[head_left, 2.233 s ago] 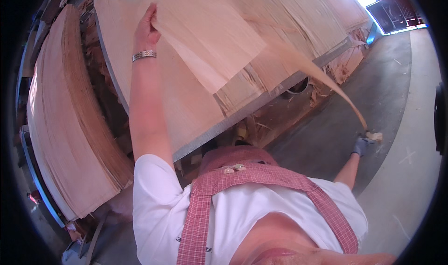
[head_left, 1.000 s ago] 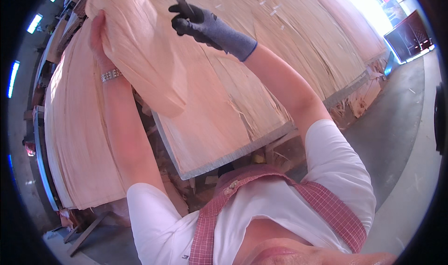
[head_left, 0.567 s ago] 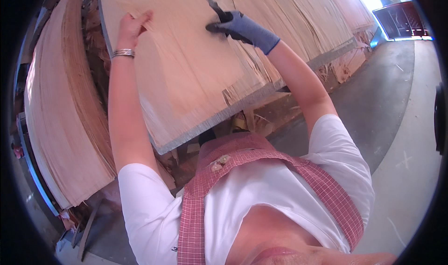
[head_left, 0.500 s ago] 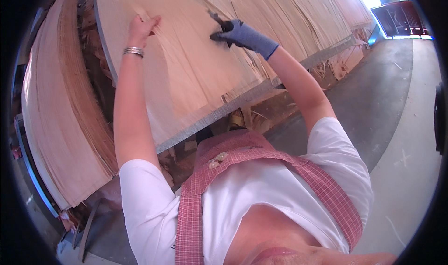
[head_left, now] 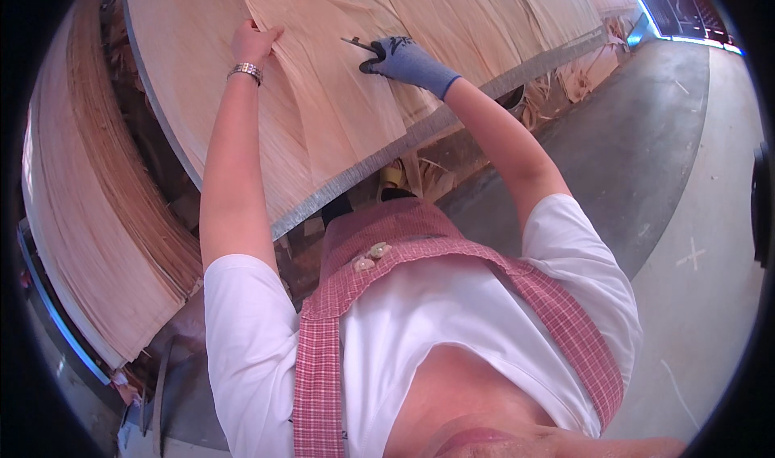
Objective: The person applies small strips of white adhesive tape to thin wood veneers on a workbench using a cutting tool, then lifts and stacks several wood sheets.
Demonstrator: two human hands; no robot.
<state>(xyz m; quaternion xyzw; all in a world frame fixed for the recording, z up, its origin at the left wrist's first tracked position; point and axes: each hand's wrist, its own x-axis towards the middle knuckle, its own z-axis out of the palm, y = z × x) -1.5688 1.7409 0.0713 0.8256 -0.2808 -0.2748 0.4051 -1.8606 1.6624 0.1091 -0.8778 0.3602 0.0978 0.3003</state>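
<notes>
Before me lies a broad stack of pale wood veneer sheets [head_left: 355, 123], its top sheet rippled and lapped in places. My left hand [head_left: 254, 42], bare and with a metal bracelet at the wrist, pinches a raised fold of thin veneer [head_left: 278, 62] near the left part of the stack. To its right, my right hand [head_left: 395, 58] wears a blue-grey glove with dark fingers. It is closed around a thin dark blade-like tool [head_left: 353, 41], whose tip points left just over the sheets; its exact kind is too small to tell.
A second, curved-looking veneer stack [head_left: 97, 192] stands at the left, across a dark gap holding scraps. Torn veneer pieces [head_left: 581, 79] hang below the front stack's right edge. Grey floor [head_left: 597, 151] stretches right, with a dark red slatted object [head_left: 690, 12] far off.
My hands have come closer together, and the tool has turned from pointing up-left to pointing more level leftward. The whole view has shifted, so the stacks sit farther left and higher.
</notes>
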